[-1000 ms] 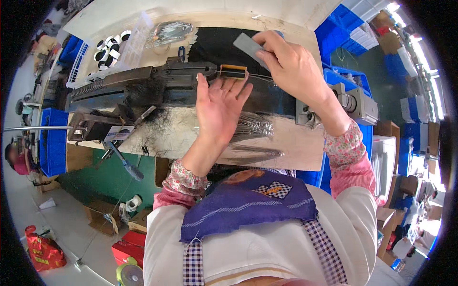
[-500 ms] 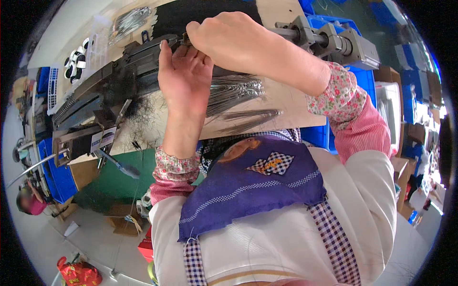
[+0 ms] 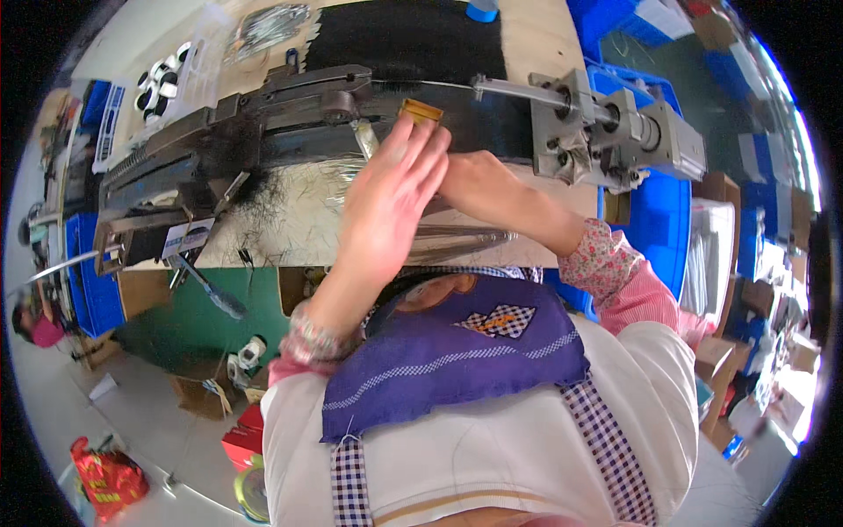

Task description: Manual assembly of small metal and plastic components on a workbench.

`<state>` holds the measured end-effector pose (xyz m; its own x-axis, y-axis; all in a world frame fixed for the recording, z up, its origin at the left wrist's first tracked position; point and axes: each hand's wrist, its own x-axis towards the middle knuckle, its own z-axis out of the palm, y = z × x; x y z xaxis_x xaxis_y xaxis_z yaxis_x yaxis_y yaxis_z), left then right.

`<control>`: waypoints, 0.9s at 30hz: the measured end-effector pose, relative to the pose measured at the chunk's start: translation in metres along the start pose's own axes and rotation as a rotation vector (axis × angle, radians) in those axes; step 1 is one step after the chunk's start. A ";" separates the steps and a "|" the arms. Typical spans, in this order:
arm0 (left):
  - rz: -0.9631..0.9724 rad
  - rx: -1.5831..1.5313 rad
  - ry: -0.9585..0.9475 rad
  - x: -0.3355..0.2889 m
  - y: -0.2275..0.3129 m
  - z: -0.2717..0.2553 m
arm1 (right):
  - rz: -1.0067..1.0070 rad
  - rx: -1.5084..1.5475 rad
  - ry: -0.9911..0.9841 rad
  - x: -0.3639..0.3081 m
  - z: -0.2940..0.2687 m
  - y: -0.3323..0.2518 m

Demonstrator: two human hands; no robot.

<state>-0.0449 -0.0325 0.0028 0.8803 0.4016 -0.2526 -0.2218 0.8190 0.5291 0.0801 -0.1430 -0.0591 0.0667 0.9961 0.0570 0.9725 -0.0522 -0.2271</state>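
Observation:
My left hand (image 3: 397, 186) is over the worktable, its fingers stretched out and close together. Its fingertips meet a small brass-coloured rectangular piece (image 3: 423, 111); whether they grip it does not show. My right hand (image 3: 483, 186) lies against the left one, its fingers hidden behind it. Beyond both hands, a thin wire (image 3: 426, 83) runs from the dark metal machine arm (image 3: 303, 92) to a grey rotary holder (image 3: 575, 110) on the right. Below my hands lies a bundle of thin metal wires (image 3: 465, 235), partly covered.
A sheet of black bristles (image 3: 404, 42) lies at the back, with a blue cap (image 3: 482, 10) at its edge. Black-and-white spools (image 3: 162, 83) fill a clear bin at the left. Blue crates (image 3: 654, 206) stand at the right. Loose dark bristles (image 3: 255, 206) litter the table.
Both hands have come away from the machine arm toward me and closer together. The brass-coloured piece has moved right and nearer. The stretched wire and rotary holder now show uncovered; the view has shifted slightly.

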 end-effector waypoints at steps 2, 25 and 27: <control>0.057 0.036 -0.156 -0.036 0.019 -0.012 | 0.000 0.116 0.037 0.000 -0.006 -0.001; 0.749 1.527 -0.118 -0.052 0.036 -0.008 | 0.339 0.709 0.598 -0.043 -0.120 -0.021; 0.685 1.376 -0.214 -0.048 0.021 0.000 | 0.050 0.667 0.531 -0.012 -0.134 -0.035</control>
<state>-0.0920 -0.0345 0.0266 0.8434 0.3664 0.3930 -0.1558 -0.5332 0.8315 0.0753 -0.1621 0.0780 0.3639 0.8200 0.4417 0.6414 0.1232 -0.7573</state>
